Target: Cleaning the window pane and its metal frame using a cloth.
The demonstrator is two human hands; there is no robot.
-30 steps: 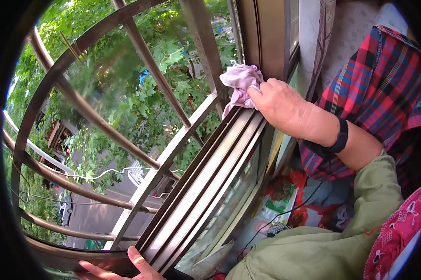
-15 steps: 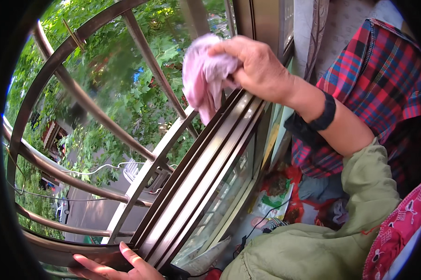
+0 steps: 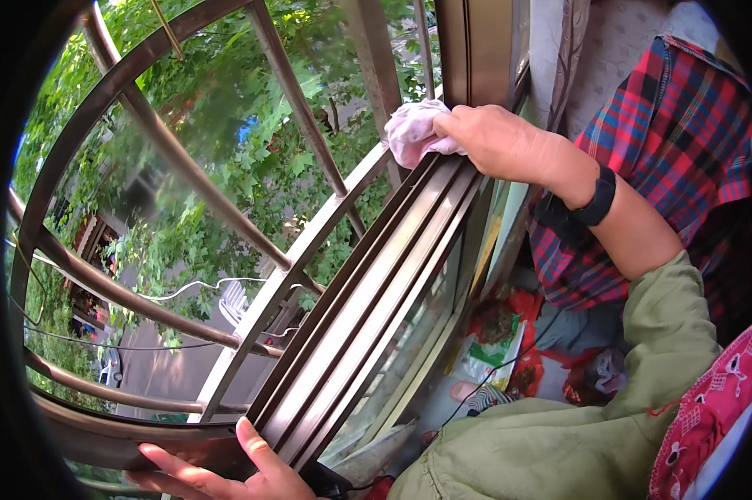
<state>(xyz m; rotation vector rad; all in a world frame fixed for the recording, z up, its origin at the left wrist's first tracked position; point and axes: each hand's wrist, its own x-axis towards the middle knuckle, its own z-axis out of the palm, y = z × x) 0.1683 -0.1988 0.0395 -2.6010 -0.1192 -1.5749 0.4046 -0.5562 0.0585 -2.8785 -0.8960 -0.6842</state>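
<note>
Leafy trees (image 3: pixel 251 158) fill the left side, beyond a curved metal window grille (image 3: pixel 316 227). On the right, by a pale wall, hangs red-and-blue plaid fabric (image 3: pixel 642 142). Between them the grooved window track (image 3: pixel 367 292) runs from near to far, its metal ridges shining, up to a brown upright frame (image 3: pixel 476 54). Below it, to the right, lies red and green plastic packaging (image 3: pixel 492 342). The person's left hand (image 3: pixel 263 479) spreads wide at the track's near end, fingers along the brown metal edge. The right hand (image 3: pixel 505 142), above a black wristband (image 3: pixel 599 197), grips a bunched pale pink cloth (image 3: pixel 413 133) at the far end.
</note>
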